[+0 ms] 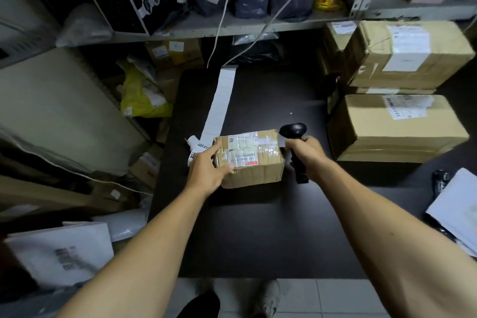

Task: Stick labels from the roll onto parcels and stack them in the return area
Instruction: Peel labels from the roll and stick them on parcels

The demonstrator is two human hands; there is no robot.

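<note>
Black table carries everything. Right edge: two stacked cardboard boxes, well apart from the work. White label strip runs down the table's left side, printed end just beside the parcel. Small taped parcel sits mid-table, labels up. Left hand grips its near-left corner, thumb on top. Right hand is wrapped round the handle of a black barcode scanner, just right of the parcel.

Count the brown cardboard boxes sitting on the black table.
3 plainly on it: a small brown cardboard box at the centre under the left hand, and two large stacked boxes, upper and lower, at right. Others behind may be hidden.
</note>
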